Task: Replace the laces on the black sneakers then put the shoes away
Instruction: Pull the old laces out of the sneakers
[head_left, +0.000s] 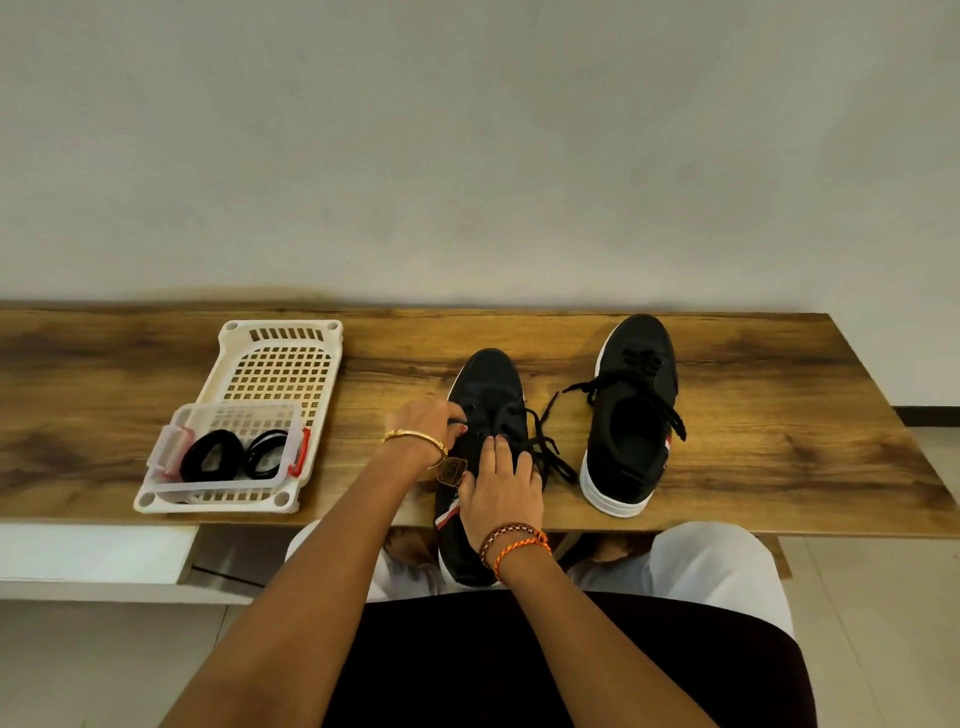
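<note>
Two black sneakers with white soles stand on the wooden table (753, 457). The left sneaker (488, 384) hangs partly over the table's near edge, toe pointing away from me. My right hand (501, 491) lies flat over its tongue and holds it down. My left hand (423, 423) pinches the black lace (545, 447) at an eyelet on the shoe's left side. Loose lace ends trail to the right of this shoe. The right sneaker (634, 415) stands alone further right, its lace loosened and spilling over the sides.
A white perforated tray (280, 358) sits at the left of the table. Inside it stands a small clear box (228, 449) with red clips that holds coiled black laces (213, 457). A pale wall rises just behind the table. My lap is below the table edge.
</note>
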